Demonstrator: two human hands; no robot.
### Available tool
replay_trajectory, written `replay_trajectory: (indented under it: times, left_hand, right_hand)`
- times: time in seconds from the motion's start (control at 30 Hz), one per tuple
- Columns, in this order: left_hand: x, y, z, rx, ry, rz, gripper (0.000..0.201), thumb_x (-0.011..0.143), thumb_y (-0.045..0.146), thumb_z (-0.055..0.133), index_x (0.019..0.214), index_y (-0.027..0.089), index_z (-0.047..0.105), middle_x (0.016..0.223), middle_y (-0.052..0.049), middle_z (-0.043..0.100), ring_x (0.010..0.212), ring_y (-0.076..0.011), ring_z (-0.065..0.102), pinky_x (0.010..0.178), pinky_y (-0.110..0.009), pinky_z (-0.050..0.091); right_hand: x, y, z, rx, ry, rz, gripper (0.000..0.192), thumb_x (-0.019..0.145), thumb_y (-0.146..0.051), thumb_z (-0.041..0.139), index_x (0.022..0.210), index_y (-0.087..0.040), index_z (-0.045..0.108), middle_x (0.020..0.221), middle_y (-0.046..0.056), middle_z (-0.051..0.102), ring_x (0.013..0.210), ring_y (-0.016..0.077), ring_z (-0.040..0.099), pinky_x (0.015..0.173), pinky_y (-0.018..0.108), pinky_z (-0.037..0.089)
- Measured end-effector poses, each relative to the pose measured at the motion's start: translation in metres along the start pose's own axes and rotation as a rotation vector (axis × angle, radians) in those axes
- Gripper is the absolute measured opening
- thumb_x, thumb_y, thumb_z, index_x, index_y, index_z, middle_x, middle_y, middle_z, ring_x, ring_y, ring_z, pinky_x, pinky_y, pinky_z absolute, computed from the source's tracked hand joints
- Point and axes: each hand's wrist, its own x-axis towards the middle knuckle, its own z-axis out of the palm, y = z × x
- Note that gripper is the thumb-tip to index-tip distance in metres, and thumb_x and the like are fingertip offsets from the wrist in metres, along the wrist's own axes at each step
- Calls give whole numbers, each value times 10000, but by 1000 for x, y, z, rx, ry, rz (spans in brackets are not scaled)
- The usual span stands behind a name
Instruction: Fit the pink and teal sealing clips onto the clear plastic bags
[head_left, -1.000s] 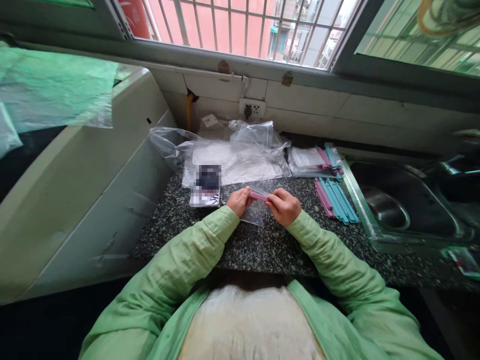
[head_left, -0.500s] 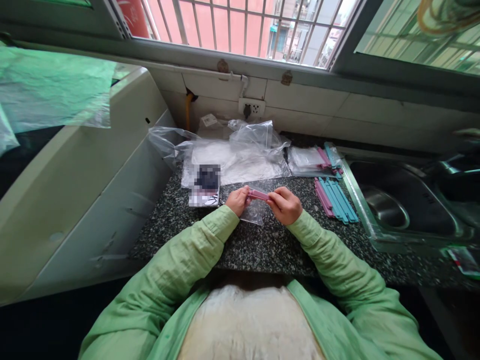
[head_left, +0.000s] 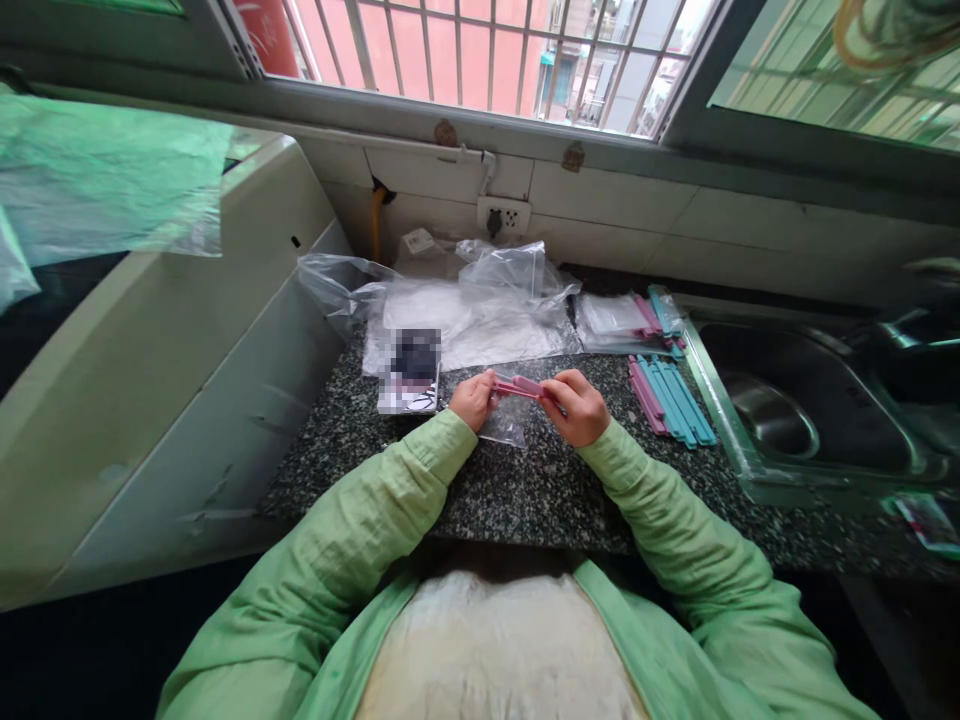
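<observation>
Pink clip (head_left: 520,386) pinched at both ends, above the counter (head_left: 525,490)

Left hand (head_left: 474,399) and right hand (head_left: 578,405) each grip one end, probably to keep it level over the little bag (head_left: 507,426) hanging underneath.

Clip (head_left: 519,386): matt pink plastic
Small bag (head_left: 504,428): clear, glossy plastic film
Countertop (head_left: 517,490): speckled polished stone
Sink (head_left: 810,410): shiny brushed metal
Sleeves (head_left: 405,490): soft matt green cloth
Loose clips (head_left: 671,400): matt teal and pink plastic

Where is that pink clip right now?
The pink clip sits mid-frame in the head view, held between the left hand and the right hand, over a small clear bag above the speckled counter.
</observation>
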Motion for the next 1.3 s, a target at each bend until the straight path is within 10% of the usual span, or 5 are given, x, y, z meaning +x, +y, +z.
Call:
replay_trajectory:
  times: [1.3]
  left_hand:
    - [1,3,-1,-163,165,-38,414,721,502,527,576,115,499,350,65,382,274,-24,311,277,-151,214]
  right_hand:
    - [6,11,-24,91,189,104,77,713,-168,577,789,-164,566,737,29,539,501,67,457,446,202,429]
